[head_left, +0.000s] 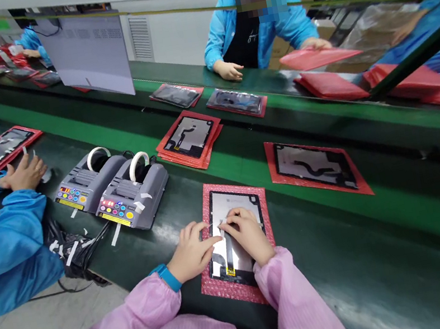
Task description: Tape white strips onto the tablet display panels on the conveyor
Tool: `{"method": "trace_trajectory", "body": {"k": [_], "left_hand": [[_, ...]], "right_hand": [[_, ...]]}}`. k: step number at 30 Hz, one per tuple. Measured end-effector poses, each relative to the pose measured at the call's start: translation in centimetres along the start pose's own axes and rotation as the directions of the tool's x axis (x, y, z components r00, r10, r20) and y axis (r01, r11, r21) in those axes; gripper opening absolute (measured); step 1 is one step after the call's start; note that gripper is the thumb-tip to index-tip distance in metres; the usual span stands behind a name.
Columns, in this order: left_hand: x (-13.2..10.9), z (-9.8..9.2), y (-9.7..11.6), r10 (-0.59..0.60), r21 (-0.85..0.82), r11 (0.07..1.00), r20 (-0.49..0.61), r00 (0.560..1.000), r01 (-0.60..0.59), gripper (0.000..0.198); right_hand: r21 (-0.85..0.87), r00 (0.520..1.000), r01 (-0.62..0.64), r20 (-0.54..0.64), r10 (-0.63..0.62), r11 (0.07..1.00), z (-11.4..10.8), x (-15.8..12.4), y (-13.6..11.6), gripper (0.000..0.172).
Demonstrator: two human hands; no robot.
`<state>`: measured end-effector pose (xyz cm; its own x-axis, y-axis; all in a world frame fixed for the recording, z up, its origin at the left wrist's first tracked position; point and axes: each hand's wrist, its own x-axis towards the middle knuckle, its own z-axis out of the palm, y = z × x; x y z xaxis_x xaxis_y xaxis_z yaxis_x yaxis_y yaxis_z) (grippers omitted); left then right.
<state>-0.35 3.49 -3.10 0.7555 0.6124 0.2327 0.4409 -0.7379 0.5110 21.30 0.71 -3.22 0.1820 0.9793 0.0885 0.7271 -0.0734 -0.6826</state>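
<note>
A tablet screen panel (243,259) with a silver back and black border lies on a red bubble-wrap sheet (221,292) in front of me. Down its middle runs a dark flat ribbon cable (229,250) with a yellow-edged end. My left hand (193,251), a blue band at its wrist, rests over the panel's left edge with fingers apart and fingertips close to the cable. My right hand (251,232) reaches over the panel's right side, thumb and fingers pinched at the cable's upper part. Whatever sits in that pinch is too small to make out.
Two grey tape dispensers (134,194) stand left of the panel. A stack of panels on red wrap (188,139) and another wrapped panel (316,167) lie on the green belt (245,163). A co-worker's hands (26,173) are at far left; another person (258,33) sits opposite.
</note>
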Motion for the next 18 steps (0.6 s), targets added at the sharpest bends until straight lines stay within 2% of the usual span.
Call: {"method": "trace_trajectory", "body": {"k": [5, 10, 12, 14, 15, 18], "left_hand": [[0.3, 0.0, 0.3, 0.032, 0.079, 0.996, 0.049, 0.998, -0.036, 0.04], [0.4, 0.1, 0.4, 0.032, 0.081, 0.996, 0.056, 0.998, -0.037, 0.037], [0.4, 0.0, 0.4, 0.034, 0.055, 0.998, 0.056, 0.998, -0.037, 0.036], [0.5, -0.1, 0.3, 0.033, -0.019, 0.999, 0.049, 0.998, -0.032, 0.033], [0.5, -0.2, 0.2, 0.029, -0.089, 0.996, 0.038, 0.999, -0.026, 0.031], [0.9, -0.3, -0.5, -0.017, -0.419, 0.908, -0.02, 1.0, 0.007, 0.023]], "right_hand": [[-0.013, 1.0, -0.002, -0.006, 0.002, 1.0, 0.0, 0.0, 0.0, 0.028], [-0.009, 1.0, -0.022, -0.013, 0.022, 1.0, -0.1, -0.2, -0.6, 0.023], [0.002, 0.995, -0.06, -0.078, 0.06, 0.998, -0.1, -0.1, -1.1, 0.038], [-0.013, 0.979, -0.134, -0.159, 0.131, 0.991, -0.1, 0.1, -1.4, 0.055], [-0.018, 0.969, -0.166, -0.19, 0.159, 0.986, -0.1, 0.2, -1.5, 0.057], [0.075, 0.961, -0.139, -0.23, 0.153, 0.987, 0.1, 0.1, -1.4, 0.043]]}}
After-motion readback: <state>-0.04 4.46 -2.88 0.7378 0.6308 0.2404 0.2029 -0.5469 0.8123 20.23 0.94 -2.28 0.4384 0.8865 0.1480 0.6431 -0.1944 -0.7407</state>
